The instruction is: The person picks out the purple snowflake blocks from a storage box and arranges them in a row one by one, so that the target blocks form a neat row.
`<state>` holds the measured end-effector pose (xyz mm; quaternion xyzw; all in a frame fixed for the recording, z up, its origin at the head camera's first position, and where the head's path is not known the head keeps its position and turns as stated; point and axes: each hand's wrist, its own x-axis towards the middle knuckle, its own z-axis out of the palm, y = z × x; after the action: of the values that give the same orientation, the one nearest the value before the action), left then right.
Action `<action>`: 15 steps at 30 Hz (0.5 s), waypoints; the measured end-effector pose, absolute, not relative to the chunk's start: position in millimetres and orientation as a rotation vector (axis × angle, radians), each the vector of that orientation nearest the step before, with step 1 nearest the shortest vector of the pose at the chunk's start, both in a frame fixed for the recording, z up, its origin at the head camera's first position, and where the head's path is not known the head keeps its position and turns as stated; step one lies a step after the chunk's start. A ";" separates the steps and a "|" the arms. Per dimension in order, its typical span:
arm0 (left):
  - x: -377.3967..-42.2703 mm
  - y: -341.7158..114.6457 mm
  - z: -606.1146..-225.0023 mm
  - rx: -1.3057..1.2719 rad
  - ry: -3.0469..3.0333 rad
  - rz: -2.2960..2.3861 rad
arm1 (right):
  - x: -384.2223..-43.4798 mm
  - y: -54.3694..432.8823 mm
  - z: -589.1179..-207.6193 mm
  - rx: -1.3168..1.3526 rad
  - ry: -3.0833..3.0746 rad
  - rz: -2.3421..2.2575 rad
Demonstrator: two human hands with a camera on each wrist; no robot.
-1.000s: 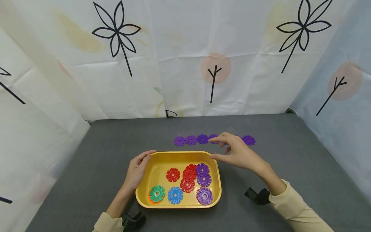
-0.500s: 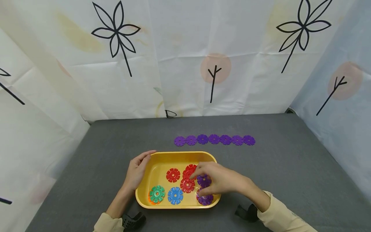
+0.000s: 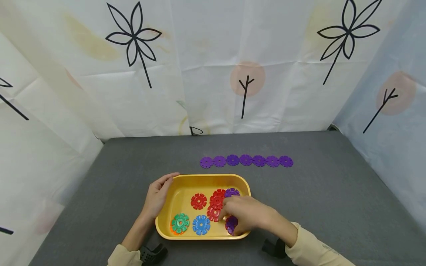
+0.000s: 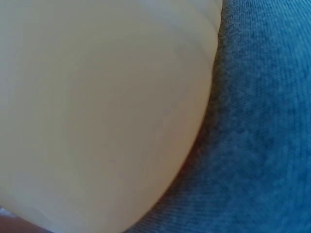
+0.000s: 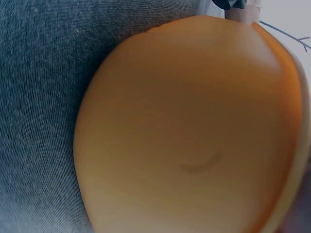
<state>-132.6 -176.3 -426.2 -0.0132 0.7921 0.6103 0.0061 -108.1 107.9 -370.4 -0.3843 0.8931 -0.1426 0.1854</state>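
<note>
My left hand (image 3: 156, 195) grips the left side of a yellow plastic tray (image 3: 181, 184), fingers along its far left corner. Inside the tray, at its near right corner, my right hand (image 3: 247, 212) curls down over a purple flower-shaped disc (image 3: 231, 224), thumb and fingertips on either side of it. The hand partly hides this disc and covers other pieces behind it. Another purple disc (image 3: 232, 192) shows just beyond the knuckles. Several red discs (image 3: 198, 201) lie mid-tray. In front are a blue disc (image 3: 201, 225) and a green disc (image 3: 181, 223), which overlaps an orange one.
Beyond the tray, a row of several purple discs (image 3: 246, 160) runs sideways on the grey table (image 3: 139, 155). White printed sheets (image 3: 206, 92) stand behind and at both sides. Blurred close surfaces fill much of both wrist views.
My right hand has come from above the tray's far right corner down to its near right corner, closing on the purple disc there. The left hand stays on the tray.
</note>
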 end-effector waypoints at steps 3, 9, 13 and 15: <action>-133.0 -176.0 -426.9 -0.047 2.480 1.909 | -107.0 104.9 -373.8 -1.041 2.543 -0.418; -133.9 -176.0 -427.8 -0.062 2.491 1.893 | -108.8 98.5 -379.2 -1.002 2.583 -0.501; -133.8 -176.3 -427.4 -0.076 2.479 1.892 | -110.7 94.9 -383.4 -1.002 2.638 -0.535; -133.7 -176.5 -427.1 -0.072 2.478 1.893 | -111.0 93.6 -385.0 -0.980 2.669 -0.552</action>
<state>-133.7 -176.5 -427.1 -0.0231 0.7945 0.6067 0.0111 -111.0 93.6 -385.0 -0.3359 0.9146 -0.1891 0.1224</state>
